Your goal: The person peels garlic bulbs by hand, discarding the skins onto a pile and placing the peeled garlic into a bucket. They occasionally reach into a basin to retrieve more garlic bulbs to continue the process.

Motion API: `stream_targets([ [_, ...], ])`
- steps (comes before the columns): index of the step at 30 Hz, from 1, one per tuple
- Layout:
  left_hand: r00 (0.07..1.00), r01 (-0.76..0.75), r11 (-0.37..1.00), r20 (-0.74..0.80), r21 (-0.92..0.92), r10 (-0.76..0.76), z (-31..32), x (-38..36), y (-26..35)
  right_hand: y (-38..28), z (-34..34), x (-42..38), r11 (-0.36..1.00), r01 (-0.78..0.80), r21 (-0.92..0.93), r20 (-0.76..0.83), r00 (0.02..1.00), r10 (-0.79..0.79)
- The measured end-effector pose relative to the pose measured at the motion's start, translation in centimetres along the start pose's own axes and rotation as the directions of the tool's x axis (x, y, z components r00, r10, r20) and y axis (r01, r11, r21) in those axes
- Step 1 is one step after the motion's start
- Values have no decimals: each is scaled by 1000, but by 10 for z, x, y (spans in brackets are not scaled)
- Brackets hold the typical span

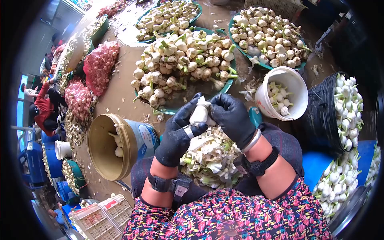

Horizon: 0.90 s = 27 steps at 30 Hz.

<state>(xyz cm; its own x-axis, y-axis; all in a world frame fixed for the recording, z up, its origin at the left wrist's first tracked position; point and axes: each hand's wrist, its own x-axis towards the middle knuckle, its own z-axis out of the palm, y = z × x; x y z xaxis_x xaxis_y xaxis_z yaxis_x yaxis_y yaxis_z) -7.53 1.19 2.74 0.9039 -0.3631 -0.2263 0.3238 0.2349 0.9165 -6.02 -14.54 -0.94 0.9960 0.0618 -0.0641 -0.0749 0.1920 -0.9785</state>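
My left hand [178,134], in a black glove, is closed around a white garlic bulb [200,112] above my lap. The fingers of my right hand [234,120], gloved too, are pinched against the right side of the same bulb, at its skin. Under both hands a heap of peeled garlic skins [210,156] lies on my lap. Just beyond them stands a green basin [172,110] piled with unpeeled garlic bulbs [188,60], roots and short stems still on.
A white bucket [262,92] with cleaned bulbs stands to the right, a yellowish bucket [128,156] to the left. Farther right is a full black-lined container [320,108]. More basins, red mesh sacks [102,66], crates [102,216] and people [43,108] surround me on the wet floor.
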Motion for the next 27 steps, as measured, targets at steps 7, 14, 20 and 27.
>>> stream_targets([
  [7,996,-93,993,4,73,93,-1,2,-4,3,1,0,997,49,-52,-29,998,-50],
  [14,989,-146,975,-35,-164,142,-11,4,-4,17,-21,11,991,-93,-92,-376,925,52],
  [20,982,-162,975,-125,-154,143,-16,7,-9,-7,-14,-4,967,-243,74,161,960,229],
  [27,981,-177,981,-69,76,182,-10,11,-11,-17,1,-8,905,-402,140,318,884,343],
])
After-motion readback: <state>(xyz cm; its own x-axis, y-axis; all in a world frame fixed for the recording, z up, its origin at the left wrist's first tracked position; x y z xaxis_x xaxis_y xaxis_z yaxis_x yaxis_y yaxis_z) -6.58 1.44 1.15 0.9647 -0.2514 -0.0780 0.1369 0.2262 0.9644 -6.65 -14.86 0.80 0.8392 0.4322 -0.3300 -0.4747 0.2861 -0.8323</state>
